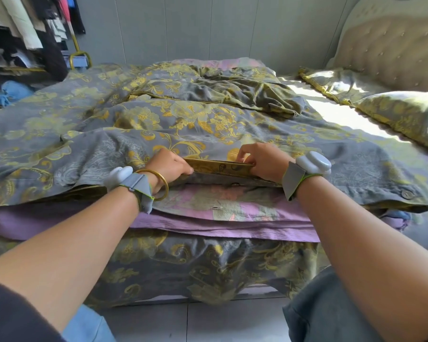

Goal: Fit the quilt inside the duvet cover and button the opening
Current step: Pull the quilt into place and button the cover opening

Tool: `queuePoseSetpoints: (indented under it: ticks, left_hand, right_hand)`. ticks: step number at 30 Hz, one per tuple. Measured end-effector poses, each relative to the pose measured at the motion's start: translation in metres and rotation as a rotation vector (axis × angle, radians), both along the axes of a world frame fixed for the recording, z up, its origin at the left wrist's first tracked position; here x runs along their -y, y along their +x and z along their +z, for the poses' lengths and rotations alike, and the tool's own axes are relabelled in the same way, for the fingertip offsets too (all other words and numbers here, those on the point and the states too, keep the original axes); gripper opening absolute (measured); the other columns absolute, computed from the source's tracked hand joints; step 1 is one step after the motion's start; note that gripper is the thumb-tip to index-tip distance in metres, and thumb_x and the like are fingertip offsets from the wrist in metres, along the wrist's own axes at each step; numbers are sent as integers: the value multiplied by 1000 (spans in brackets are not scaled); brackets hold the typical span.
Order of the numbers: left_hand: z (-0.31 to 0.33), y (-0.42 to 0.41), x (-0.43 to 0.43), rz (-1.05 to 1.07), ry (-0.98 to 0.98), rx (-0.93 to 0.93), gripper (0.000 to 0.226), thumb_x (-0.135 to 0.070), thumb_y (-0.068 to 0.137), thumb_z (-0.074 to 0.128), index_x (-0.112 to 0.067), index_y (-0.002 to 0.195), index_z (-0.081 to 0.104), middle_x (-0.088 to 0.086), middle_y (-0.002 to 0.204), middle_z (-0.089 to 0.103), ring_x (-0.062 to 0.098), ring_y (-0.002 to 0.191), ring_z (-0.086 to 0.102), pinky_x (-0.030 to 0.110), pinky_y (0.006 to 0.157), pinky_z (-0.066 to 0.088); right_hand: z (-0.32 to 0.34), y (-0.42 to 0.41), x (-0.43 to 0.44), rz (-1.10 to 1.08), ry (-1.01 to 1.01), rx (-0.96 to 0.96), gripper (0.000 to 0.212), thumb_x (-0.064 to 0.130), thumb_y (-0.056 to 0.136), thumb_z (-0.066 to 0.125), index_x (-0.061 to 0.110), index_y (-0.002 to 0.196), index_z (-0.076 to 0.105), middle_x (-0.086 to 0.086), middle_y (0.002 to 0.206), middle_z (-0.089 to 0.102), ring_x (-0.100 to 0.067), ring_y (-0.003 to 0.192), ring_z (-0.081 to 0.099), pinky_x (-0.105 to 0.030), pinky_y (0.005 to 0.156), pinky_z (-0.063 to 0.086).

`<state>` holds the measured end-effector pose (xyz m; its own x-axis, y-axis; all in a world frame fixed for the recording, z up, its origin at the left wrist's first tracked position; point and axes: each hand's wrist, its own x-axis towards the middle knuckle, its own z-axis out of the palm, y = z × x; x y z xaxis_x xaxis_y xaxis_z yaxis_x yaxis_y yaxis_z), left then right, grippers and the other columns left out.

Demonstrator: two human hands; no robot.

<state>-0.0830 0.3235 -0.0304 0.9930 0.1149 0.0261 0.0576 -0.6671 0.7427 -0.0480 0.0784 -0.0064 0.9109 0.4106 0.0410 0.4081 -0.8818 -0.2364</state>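
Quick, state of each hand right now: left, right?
Left hand: closed, gripping the duvet cover hem at the opening.
Right hand: closed, pinching the same hem.

I am looking at a home bedroom: a bed (pixel 208 267) with a tufted headboard (pixel 391 45), pillows (pixel 403 114), and clothes (pixel 22 28) hanging on a rack.

The left hand (pixel 169 166) and the right hand (pixel 265 161) both pinch the upper edge of the cover (pixel 158 114), so a narrow slot is open between them, above the quilt (pixel 232 211). A button (pixel 234 185) sits inside this slot. Left of the left hand the edge lies low on the quilt. Over the cover the way is free.
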Motion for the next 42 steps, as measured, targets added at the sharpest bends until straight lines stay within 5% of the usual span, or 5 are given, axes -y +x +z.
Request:
queuePoseSetpoints:
  ticks: [16, 23, 26, 35, 42]
  left_hand:
    - [3, 8, -2, 82, -165, -59, 26, -22, 69, 74, 0, 83, 75, 17, 88, 73, 22, 74, 60, 30, 70, 47]
    - [3, 2, -1, -192, 226, -94, 9, -26, 78, 72, -20, 78, 79, -4, 85, 73, 10, 78, 60, 24, 70, 47]
    - [-3, 2, 7, -292, 483, -19, 15, -37, 79, 66, -33, 65, 69, -16, 79, 65, 16, 88, 58, 45, 94, 44]
    - [-21, -8, 65, -792, 415, 325, 10, -40, 81, 67, -30, 79, 71, -16, 92, 65, 5, 85, 61, 36, 81, 49]
    - [-29, -7, 91, -607, 482, 451, 47, -38, 72, 76, -29, 109, 48, -16, 90, 58, 6, 79, 54, 27, 75, 42]
  right_hand:
    - [-1, -4, 10, -28, -7, -24, 30, 43, 79, 73, 29, 102, 63, 8, 91, 66, -19, 88, 63, -36, 78, 55]
    - [-5, 0, 28, -116, -373, -47, 24, 5, 88, 52, 16, 104, 66, -7, 100, 65, -29, 85, 62, -27, 51, 42]
    - [-5, -3, 40, -125, -385, -32, 21, 7, 89, 54, 15, 104, 65, -8, 101, 65, -29, 88, 61, -31, 61, 47]
    - [-8, -19, 61, -33, -272, -170, 35, 20, 74, 78, 20, 108, 71, -2, 98, 68, -21, 93, 61, -29, 78, 50]
    - [-19, -24, 89, -211, -328, -81, 51, 17, 76, 69, 22, 123, 49, -10, 124, 49, -36, 115, 49, -41, 86, 50]
